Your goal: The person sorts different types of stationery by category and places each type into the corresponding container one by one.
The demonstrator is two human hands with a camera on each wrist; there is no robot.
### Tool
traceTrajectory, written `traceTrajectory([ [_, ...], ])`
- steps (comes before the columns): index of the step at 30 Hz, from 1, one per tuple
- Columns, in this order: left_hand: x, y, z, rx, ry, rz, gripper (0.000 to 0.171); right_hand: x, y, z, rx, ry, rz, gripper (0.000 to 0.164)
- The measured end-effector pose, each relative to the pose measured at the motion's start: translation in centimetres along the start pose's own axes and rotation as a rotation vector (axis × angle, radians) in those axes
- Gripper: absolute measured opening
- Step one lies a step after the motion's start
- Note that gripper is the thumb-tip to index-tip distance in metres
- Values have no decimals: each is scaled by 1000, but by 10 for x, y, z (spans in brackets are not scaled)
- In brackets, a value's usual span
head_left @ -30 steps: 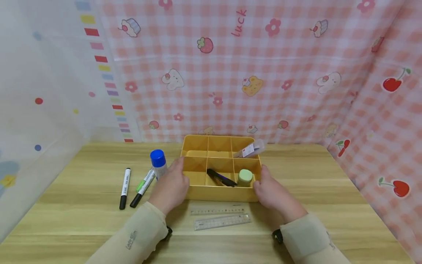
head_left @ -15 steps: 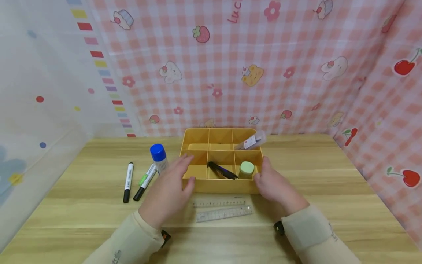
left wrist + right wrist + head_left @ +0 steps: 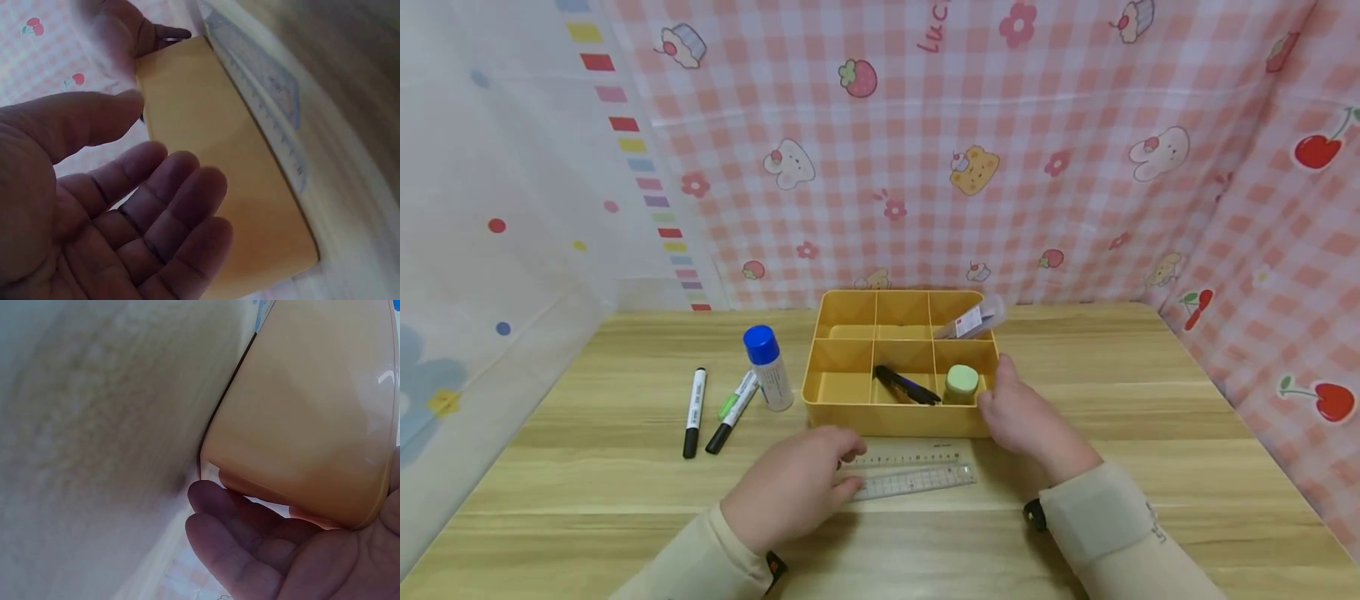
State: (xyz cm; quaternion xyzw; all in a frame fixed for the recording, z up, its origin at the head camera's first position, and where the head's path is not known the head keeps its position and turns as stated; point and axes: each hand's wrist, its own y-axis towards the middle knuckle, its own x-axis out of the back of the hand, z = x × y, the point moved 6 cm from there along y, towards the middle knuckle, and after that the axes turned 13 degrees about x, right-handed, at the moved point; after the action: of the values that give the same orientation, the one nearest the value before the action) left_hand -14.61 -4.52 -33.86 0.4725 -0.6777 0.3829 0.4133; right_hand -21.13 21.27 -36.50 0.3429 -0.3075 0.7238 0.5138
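A yellow divided storage box [image 3: 898, 422] stands at the middle of the table. My right hand [image 3: 1033, 423] holds its right front corner, fingers along the side wall and thumb near the rim. My left hand [image 3: 793, 482] is held over the table in front of the box, fingers relaxed and apart, with nothing in it. Its fingertips overlap the left ends of two clear rulers, a thin ruler [image 3: 917, 457] and a wider ruler [image 3: 917, 480]. In the left wrist view, the fingers [image 3: 200, 194] lie in front of the box's front wall.
Inside the box are a black pen [image 3: 906, 386], a green-lidded jar [image 3: 961, 385] and a clear case [image 3: 972, 320] leaning over the rim. Left of it stand a blue-capped glue bottle [image 3: 771, 371], a black-capped marker [image 3: 695, 413], another marker [image 3: 732, 417] and a green item [image 3: 727, 406].
My left hand has let go of the box's left side and moved down toward the rulers. The right hand stays at the box's right corner. The head view has tilted slightly.
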Motion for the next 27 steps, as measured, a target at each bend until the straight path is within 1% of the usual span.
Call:
traceTrajectory([
  [3, -7, -1, 0, -35, 34, 31, 24, -1, 0, 0, -3, 0, 0, 78],
  [9, -14, -2, 3, -55, 64, 35, 22, -3, 1, 2, -5, 3, 7, 78],
  [16, -12, 0, 12, -6, 57, 26, 26, -3, 2, 3, -7, 10, 7, 79],
  [22, -9, 0, 19, 14, 46, 29, 29, -2, 1, 1, -12, 14, 10, 79],
  [27, -4, 1, 26, 70, 22, 26, 31, 0, 1, 0, -3, 8, 3, 78],
])
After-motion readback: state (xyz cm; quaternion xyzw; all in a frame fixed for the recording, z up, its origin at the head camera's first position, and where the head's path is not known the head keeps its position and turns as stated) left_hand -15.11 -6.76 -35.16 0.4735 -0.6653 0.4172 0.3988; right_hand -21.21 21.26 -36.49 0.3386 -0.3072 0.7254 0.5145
